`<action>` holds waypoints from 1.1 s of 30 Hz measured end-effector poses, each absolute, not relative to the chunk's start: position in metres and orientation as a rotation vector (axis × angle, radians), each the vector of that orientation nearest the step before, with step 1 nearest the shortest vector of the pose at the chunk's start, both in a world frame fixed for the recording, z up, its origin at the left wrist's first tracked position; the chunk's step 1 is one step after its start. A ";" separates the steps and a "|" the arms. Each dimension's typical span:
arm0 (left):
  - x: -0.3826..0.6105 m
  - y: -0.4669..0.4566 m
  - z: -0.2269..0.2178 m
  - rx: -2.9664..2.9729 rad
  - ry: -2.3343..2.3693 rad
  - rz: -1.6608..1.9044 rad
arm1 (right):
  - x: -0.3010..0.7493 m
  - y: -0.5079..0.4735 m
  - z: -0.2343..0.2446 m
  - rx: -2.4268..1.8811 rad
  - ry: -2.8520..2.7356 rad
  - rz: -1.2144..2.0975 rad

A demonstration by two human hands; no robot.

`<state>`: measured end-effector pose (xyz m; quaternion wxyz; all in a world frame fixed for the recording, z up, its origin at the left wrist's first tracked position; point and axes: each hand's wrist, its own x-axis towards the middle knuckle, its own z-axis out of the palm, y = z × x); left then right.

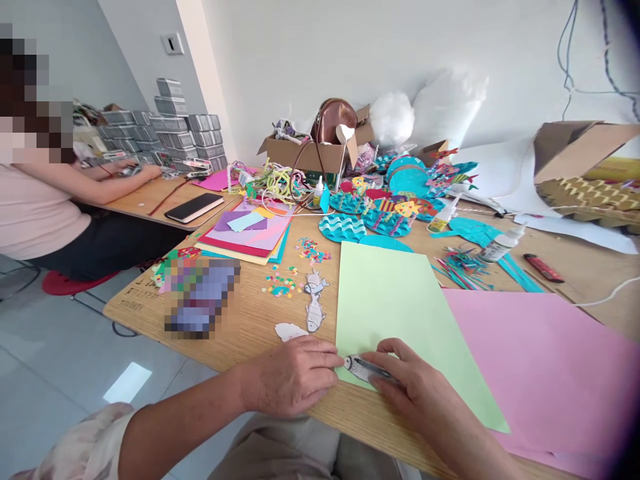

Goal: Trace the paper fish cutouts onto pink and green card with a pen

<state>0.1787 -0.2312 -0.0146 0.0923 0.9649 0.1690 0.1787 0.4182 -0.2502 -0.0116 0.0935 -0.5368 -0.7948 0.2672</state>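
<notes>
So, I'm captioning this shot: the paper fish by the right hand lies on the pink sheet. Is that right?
Not quite: the head view shows the paper fish by the right hand lying on the light green sheet, not the pink sheet.

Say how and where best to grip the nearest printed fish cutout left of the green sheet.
Probably pinch the fish cutout by its left edge, coming from the left: it lies flat and slender, wood showing that side, green sheet the other.
</notes>
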 end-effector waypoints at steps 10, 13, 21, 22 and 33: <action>0.179 -0.232 -0.015 2.885 0.511 0.510 | 0.419 -0.249 -0.012 -1.603 -2.394 0.817; 0.179 -0.232 -0.016 2.888 0.512 0.512 | 0.418 -0.250 -0.011 -1.609 -2.383 0.817; 0.179 -0.232 -0.016 2.912 0.516 0.497 | 0.417 -0.251 -0.011 -1.609 -2.351 0.813; 0.179 -0.232 -0.016 2.914 0.518 0.498 | 0.418 -0.250 -0.011 -1.609 -2.352 0.813; 0.180 -0.231 -0.021 2.907 0.553 0.554 | 0.422 -0.248 -0.020 -1.582 -2.356 0.823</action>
